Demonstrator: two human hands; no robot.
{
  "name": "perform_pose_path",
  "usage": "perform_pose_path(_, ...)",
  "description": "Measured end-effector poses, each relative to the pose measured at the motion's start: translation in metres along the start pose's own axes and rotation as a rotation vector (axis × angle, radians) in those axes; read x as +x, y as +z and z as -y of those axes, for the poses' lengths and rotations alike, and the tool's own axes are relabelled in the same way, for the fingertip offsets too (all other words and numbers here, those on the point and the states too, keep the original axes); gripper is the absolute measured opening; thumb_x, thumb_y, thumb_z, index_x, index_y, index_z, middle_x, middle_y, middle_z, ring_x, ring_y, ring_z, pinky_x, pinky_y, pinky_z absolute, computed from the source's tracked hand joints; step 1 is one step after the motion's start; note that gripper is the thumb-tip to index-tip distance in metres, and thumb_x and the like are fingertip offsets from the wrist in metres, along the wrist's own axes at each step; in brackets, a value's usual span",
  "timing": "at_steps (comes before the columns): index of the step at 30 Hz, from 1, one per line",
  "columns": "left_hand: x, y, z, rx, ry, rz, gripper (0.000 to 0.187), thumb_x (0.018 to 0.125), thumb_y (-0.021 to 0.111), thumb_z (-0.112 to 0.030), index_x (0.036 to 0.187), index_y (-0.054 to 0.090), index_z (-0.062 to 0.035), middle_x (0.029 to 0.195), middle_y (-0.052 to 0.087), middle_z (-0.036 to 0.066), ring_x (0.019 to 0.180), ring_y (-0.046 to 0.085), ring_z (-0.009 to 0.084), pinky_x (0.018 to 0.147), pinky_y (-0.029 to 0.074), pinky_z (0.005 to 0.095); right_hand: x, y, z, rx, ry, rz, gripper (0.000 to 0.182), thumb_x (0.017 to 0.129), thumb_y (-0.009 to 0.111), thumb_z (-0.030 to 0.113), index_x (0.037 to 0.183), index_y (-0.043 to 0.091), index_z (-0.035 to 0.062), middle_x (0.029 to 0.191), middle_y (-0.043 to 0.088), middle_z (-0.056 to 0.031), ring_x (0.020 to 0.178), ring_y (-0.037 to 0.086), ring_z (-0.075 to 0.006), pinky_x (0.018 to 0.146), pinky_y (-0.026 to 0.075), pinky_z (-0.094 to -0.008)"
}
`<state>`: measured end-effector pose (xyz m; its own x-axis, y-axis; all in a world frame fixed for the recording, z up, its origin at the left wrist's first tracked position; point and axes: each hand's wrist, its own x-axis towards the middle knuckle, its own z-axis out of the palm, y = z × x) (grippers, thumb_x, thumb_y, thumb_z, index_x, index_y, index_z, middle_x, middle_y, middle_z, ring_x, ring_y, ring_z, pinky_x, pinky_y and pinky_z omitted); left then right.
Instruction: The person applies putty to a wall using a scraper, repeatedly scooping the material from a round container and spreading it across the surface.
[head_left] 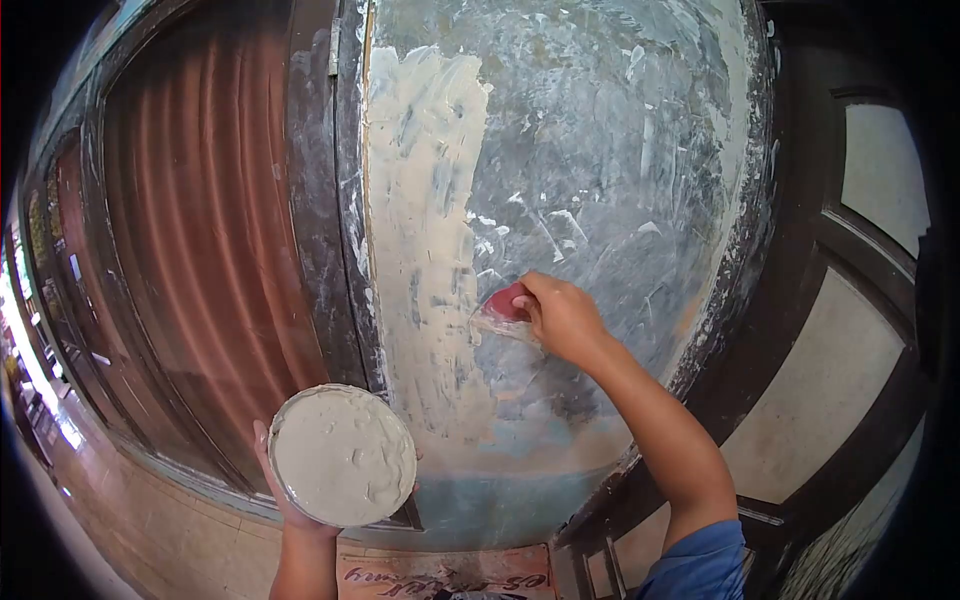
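Note:
In my right hand (560, 312) is a red putty scraper (508, 302), pinched between thumb and fingers. Its lower edge, smeared with pale paste, is at the wall (610, 240), beside the right border of a cream band of putty (425, 200). Below and to the left, my left hand (300, 515) supports a round tub of putty (343, 455) from underneath, fingers showing at both sides. Grey-cream putty fills the tub near its rim, its surface ridged on the right.
Left of the wall stands a dark wooden frame (325, 180) with a window showing a reddish-brown curtain (205, 200). A dark panelled door (790, 330) is at the right. Beneath the wall lies an orange mat with lettering (450, 575) on the tiled floor (180, 500).

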<state>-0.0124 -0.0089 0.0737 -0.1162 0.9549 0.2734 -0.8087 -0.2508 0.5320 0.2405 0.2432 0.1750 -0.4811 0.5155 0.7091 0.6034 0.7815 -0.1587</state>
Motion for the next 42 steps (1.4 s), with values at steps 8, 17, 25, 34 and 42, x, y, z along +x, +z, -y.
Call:
perform_pose_path(8, -0.002, -0.002, 0.003, -0.002, 0.021, -0.027, 0.105, 0.088, 0.034, -0.092, 0.156, 0.047, -0.0137, 0.154, 0.051, 0.024, 0.133, 0.057, 0.0528, 0.102, 0.051, 0.0753, -0.002, 0.012, 0.001, -0.071, -0.032, 0.006, 0.008, 0.102, 0.062, 0.018, 0.105, 0.061, 0.0104, 0.103, 0.069, -0.0112, 0.101, 0.068, -0.0376, 0.074, 0.053, -0.0539)
perform_pose_path(17, -0.012, -0.007, -0.005, -0.067, 0.005, 0.047, 0.111, 0.084, 0.038, -0.095, 0.158, 0.043, -0.0142, 0.155, 0.048, 0.029, 0.129, 0.054, 0.0636, 0.095, 0.048, 0.0834, -0.018, 0.025, -0.001, -0.139, -0.142, 0.068, 0.009, 0.097, 0.067, 0.014, 0.104, 0.062, 0.0111, 0.102, 0.068, -0.0091, 0.098, 0.067, -0.0360, 0.071, 0.054, -0.0517)
perform_pose_path(25, -0.023, -0.013, -0.014, -0.020, 0.041, 0.044, 0.110, 0.085, 0.038, -0.094, 0.159, 0.042, -0.0133, 0.156, 0.046, 0.031, 0.131, 0.052, 0.0632, 0.095, 0.047, 0.0849, -0.006, 0.016, -0.004, -0.039, -0.168, -0.123, 0.008, 0.096, 0.067, 0.013, 0.101, 0.060, 0.0115, 0.096, 0.067, -0.0086, 0.097, 0.068, -0.0352, 0.068, 0.054, -0.0527)
perform_pose_path(34, -0.027, -0.020, -0.014, -0.029, 0.061, -0.024, 0.109, 0.086, 0.037, -0.093, 0.157, 0.044, -0.0102, 0.156, 0.046, 0.029, 0.133, 0.053, 0.0588, 0.102, 0.049, 0.0786, -0.004, 0.020, -0.002, -0.061, -0.073, -0.115, 0.010, 0.097, 0.066, 0.015, 0.103, 0.060, 0.0090, 0.096, 0.067, -0.0143, 0.095, 0.067, -0.0396, 0.072, 0.053, -0.0525)
perform_pose_path(42, -0.029, -0.032, -0.015, -0.013, 0.097, -0.032, 0.112, 0.084, 0.041, -0.095, 0.160, 0.040, -0.0133, 0.155, 0.046, 0.032, 0.126, 0.048, 0.0727, 0.091, 0.047, 0.0854, -0.025, 0.033, 0.003, -0.130, -0.133, 0.161, 0.008, 0.100, 0.063, 0.015, 0.103, 0.058, 0.0088, 0.105, 0.069, -0.0122, 0.101, 0.066, -0.0397, 0.074, 0.054, -0.0531)
